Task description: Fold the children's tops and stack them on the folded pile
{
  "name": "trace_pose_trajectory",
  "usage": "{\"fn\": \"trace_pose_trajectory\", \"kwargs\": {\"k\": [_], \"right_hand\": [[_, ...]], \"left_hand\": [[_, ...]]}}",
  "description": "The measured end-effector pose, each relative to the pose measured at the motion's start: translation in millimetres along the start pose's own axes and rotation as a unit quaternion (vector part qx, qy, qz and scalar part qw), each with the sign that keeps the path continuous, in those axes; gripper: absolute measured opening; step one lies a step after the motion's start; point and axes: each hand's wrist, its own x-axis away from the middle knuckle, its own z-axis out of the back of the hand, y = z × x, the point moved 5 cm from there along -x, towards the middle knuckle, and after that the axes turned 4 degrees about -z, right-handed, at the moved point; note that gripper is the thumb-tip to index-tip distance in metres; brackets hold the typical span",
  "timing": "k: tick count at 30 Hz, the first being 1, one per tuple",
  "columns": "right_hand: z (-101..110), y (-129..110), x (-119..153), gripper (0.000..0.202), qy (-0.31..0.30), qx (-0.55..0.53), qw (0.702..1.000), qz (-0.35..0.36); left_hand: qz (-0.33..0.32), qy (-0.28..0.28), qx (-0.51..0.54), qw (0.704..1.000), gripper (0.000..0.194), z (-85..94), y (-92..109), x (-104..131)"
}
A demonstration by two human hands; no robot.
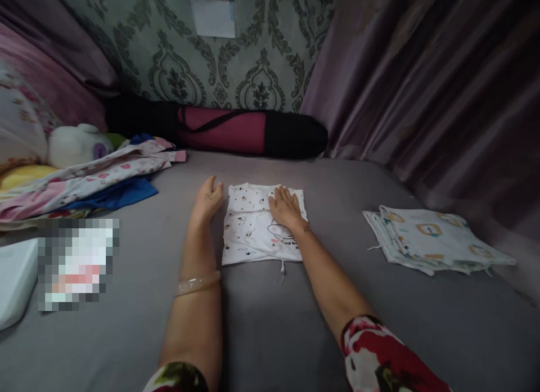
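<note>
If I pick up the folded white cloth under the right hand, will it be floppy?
Probably floppy: the folded white cloth shows soft wrinkles. It's likely light, since it lies thin and flat. It might unfold, because only the right hand seems to press its layers down.
</note>
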Motion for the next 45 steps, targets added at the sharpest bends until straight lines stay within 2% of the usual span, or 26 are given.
{"fn": "trace_pose_trajectory", "kwargs": {"k": [2,3,6,10,14,17,23,27,31,36,40,42,45], "right_hand": [[-5.5,0.7,0.3,0.058,-0.038,0.003,0.999,0.002],[-5.5,1.5,0.5,0.058,-0.038,0.004,0.999,-0.001],[2.1,-0.4,2.7,0.058,0.011,0.015,1.000,0.000],[6.2,-22.3,12.3,0.057,0.044,0.036,0.995,0.087],[-10.1,-44.7,21.9,0.057,-0.019,0.047,0.986,0.160],[-19.6,-49.3,22.9,0.058,-0.056,0.046,0.985,0.157],[-18.4,-49.4,22.2,0.056,-0.060,0.048,0.984,0.158],[-16.8,-50.5,23.2,0.053,-0.064,0.054,0.985,0.153],[-15.6,-51.2,24.3,0.049,-0.075,0.050,0.984,0.155],[-13.9,-49.2,27.9,0.048,-0.059,0.033,0.986,0.151],[-15.6,-48.6,27.6,0.048,-0.054,0.001,0.987,0.152],[-15.2,-46.9,22.5,0.048,-0.085,-0.024,0.985,0.150],[-7.1,-38.6,10.0,0.052,-0.161,-0.073,0.974,0.142]], "left_hand": [[0.025,0.036,0.058,0.997,0.029,16.7,-2.5,0.7],[0.038,0.048,0.077,0.995,0.029,22.2,-4.0,1.7],[0.060,0.064,0.077,0.993,0.029,26.4,-5.0,4.6],[0.036,0.053,0.003,0.998,0.032,11.8,4.9,7.1],[0.015,0.020,-0.044,0.999,0.034,-8.8,15.2,10.7],[0.002,-0.004,-0.048,0.999,0.034,-21.5,16.0,12.1],[-0.048,-0.038,-0.046,0.997,0.037,-38.5,14.6,13.1],[-0.053,-0.073,-0.073,0.993,0.043,-43.8,17.7,14.3],[-0.054,-0.083,-0.104,0.990,0.041,-46.0,16.6,15.3],[-0.060,-0.119,-0.166,0.977,0.039,-55.0,10.5,18.7],[-0.077,-0.125,-0.196,0.970,0.039,-57.9,15.6,22.9],[-0.080,-0.126,-0.208,0.967,0.040,-57.1,22.1,25.2],[-0.089,-0.134,-0.215,0.963,0.040,-51.4,36.6,27.1]]}}
